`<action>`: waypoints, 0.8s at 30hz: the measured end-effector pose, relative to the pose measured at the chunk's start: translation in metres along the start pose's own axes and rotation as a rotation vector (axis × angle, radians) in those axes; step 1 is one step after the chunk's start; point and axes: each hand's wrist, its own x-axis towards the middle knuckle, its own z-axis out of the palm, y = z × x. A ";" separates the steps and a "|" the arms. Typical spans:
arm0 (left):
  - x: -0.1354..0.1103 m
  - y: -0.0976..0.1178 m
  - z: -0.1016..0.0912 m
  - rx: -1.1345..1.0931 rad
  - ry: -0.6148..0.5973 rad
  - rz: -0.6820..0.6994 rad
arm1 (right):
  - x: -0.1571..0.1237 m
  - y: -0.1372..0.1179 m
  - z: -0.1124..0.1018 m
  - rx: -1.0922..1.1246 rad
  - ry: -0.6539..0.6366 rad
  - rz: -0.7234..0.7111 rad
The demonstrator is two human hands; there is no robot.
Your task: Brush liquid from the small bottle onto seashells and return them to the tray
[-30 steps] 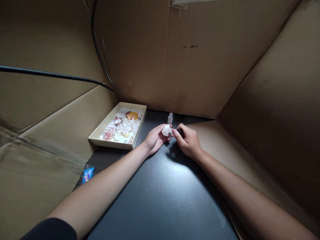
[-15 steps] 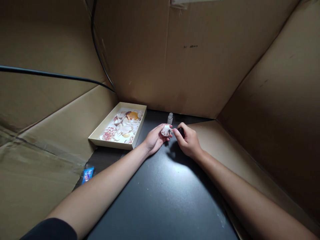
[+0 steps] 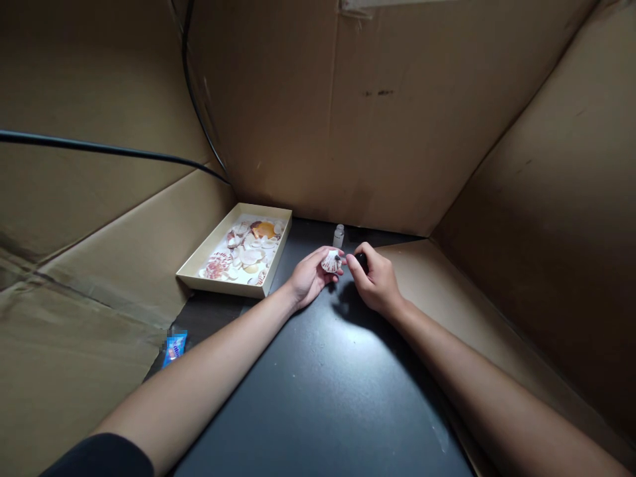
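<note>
A small fan-shaped seashell [image 3: 330, 263], white with reddish-brown streaks, rests in the fingers of my left hand [image 3: 311, 278], its ribbed side up. My right hand [image 3: 376, 281] is closed around a black cap-like handle [image 3: 362, 261], partly hidden by the fingers. A small dark tip [image 3: 338, 257] shows against the shell's upper right; whether it is a brush or a dropper end I cannot tell. Just behind the hands stands a small clear glass bottle [image 3: 338, 237], upright and uncapped.
A shallow cream box [image 3: 223, 287] at the left holds many shells. A blue packet [image 3: 173, 348] lies by my left forearm on the dark tabletop [image 3: 308, 404]. Cardboard walls [image 3: 387, 132] enclose the space, and a black cable [image 3: 99, 146] crosses the left side.
The shell has shifted slightly right and tilted a little in my left hand. A dark tip now shows against it. My right hand has moved very slightly; box and bottle stay put.
</note>
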 end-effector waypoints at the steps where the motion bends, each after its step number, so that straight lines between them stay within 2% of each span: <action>1: 0.000 0.000 0.000 0.003 -0.003 0.002 | 0.000 0.000 0.000 -0.020 -0.002 0.011; 18: 0.000 0.000 0.003 0.019 0.032 0.031 | 0.002 0.002 0.000 -0.030 0.007 0.043; 24: 0.000 0.000 0.003 0.016 0.029 0.026 | 0.002 0.001 -0.001 0.020 0.005 -0.001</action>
